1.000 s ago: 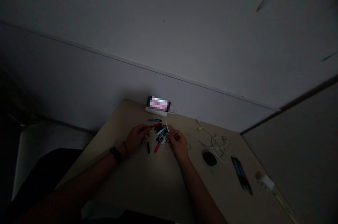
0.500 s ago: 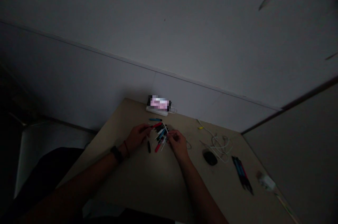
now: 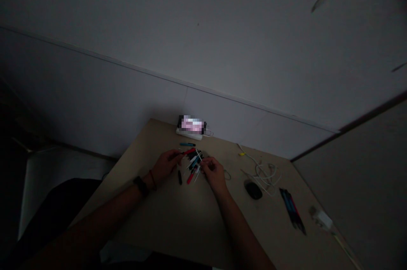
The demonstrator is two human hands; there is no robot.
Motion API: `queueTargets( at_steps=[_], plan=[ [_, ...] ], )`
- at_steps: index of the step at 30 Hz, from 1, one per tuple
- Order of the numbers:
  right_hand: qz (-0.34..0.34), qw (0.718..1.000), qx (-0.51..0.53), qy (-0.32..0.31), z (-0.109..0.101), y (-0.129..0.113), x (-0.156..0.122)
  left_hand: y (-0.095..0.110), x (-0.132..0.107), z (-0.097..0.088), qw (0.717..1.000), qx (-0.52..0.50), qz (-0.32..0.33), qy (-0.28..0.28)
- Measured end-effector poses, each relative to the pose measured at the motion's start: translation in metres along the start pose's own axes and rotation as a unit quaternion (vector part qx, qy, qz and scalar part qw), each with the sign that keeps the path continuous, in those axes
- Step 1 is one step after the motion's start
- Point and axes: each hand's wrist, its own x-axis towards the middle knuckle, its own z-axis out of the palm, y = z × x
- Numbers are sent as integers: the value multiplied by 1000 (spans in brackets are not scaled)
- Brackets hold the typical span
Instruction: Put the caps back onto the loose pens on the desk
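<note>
Although the light is dim, the left hand [image 3: 164,166] seems to grip a red-handled screwdriver [image 3: 188,151] above the pile of small screwdrivers [image 3: 193,164] on the tabletop [image 3: 152,206]. The right hand [image 3: 214,172] curls at the pile's edge, too dark to tell whether it holds anything.

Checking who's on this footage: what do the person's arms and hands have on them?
The left arm wears a black wrist band and, nearer the left hand, a thin red cord bracelet. The right arm shows nothing worn; neither forearm has a sleeve.
</note>
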Motion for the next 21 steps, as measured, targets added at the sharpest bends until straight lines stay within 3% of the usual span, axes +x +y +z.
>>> queueTargets(
  at_steps=[21],
  plan=[
    [-45,998,-39,3,-1,-1,-1,0,0,0,1000,-3,7,-9]
  ],
)
